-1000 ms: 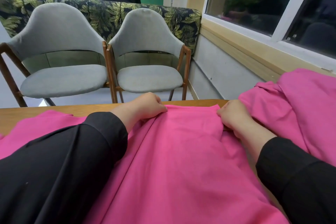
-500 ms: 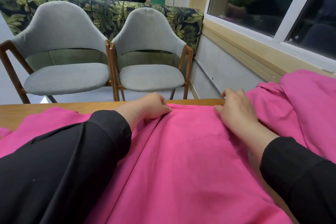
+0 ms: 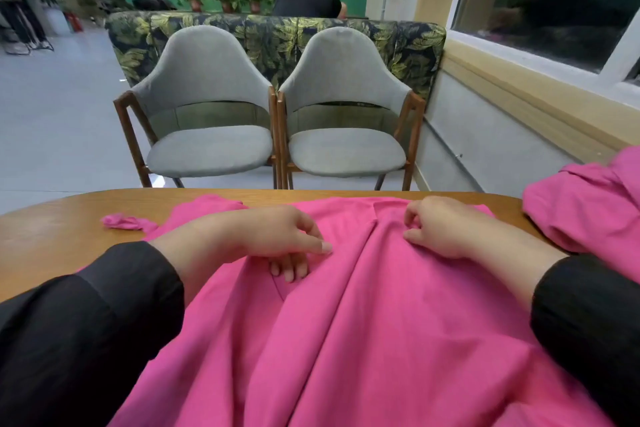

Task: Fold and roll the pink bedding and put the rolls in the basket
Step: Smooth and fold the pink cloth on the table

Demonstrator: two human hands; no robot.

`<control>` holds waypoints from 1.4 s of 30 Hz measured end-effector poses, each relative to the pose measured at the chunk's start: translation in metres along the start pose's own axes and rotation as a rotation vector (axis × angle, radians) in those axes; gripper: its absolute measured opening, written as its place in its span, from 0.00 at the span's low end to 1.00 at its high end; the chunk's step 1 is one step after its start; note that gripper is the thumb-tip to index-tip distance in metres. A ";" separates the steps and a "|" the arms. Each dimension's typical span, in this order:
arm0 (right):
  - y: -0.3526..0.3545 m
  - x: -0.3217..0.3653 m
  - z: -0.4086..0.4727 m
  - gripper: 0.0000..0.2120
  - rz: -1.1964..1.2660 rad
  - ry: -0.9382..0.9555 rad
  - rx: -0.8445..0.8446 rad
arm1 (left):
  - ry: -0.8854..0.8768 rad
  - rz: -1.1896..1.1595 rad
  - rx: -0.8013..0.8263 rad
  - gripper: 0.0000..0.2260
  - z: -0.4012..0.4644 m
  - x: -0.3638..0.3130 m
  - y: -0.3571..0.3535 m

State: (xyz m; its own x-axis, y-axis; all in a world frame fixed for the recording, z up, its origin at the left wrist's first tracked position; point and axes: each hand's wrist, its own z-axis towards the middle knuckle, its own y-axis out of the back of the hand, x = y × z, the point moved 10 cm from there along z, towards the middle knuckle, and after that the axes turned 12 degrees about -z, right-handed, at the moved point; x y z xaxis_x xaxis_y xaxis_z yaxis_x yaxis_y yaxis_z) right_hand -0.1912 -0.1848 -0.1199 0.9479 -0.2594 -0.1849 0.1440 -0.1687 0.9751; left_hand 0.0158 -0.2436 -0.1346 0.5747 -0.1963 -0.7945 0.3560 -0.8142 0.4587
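Pink bedding [image 3: 363, 322] — near edge cut off — under both hands

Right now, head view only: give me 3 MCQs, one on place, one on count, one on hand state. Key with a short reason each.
1. Where does the pink bedding lie?
A. on the table
B. on a chair seat
C. on the floor

2. How many grey chairs stand behind the table?
A. one
B. two
C. four

3. What is the left hand doing?
A. lifting the bedding clear of the table
B. resting on the bedding, fingers loosely extended
C. holding a basket

Key: 1 A, the bedding is spread over the tabletop; 2 B, a left chair and a right chair stand side by side; 3 B, the hand lies on the bedding without gripping it.
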 end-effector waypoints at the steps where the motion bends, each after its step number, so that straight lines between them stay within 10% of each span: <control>1: 0.012 0.010 -0.001 0.10 -0.037 0.005 -0.026 | -0.021 0.019 -0.017 0.12 -0.012 0.004 0.008; 7: 0.086 0.142 -0.019 0.14 0.139 0.303 -0.196 | -0.173 0.291 -0.583 0.06 -0.063 0.047 0.107; 11: 0.073 0.206 -0.008 0.14 0.244 0.372 -0.133 | 0.138 0.351 -0.950 0.12 -0.096 0.124 0.159; 20: 0.039 0.230 0.037 0.25 0.359 0.253 -0.111 | 0.163 0.226 -0.909 0.12 -0.096 0.136 0.165; 25: 0.045 0.244 0.048 0.31 0.349 0.261 -0.153 | -0.201 -0.266 -0.778 0.16 -0.096 0.105 0.163; 29: 0.040 0.249 0.050 0.32 0.327 0.261 -0.125 | -0.205 -0.767 -0.564 0.10 -0.079 0.125 0.160; 32: 0.038 0.247 0.053 0.29 0.304 0.238 -0.116 | -0.140 -0.714 -0.477 0.14 -0.072 0.134 0.154; 42: 0.031 0.239 0.076 0.15 0.316 0.125 -0.114 | -0.395 -0.298 -1.192 0.14 -0.130 0.105 0.260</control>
State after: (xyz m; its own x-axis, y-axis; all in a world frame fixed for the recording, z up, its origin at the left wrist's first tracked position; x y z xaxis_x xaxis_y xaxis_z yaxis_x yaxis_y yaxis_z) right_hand 0.0180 -0.3245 -0.1435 0.9771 -0.1626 0.1375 -0.1376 0.0106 0.9904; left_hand 0.2645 -0.4048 -0.0467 0.1770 -0.4068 -0.8962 0.9840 0.0926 0.1523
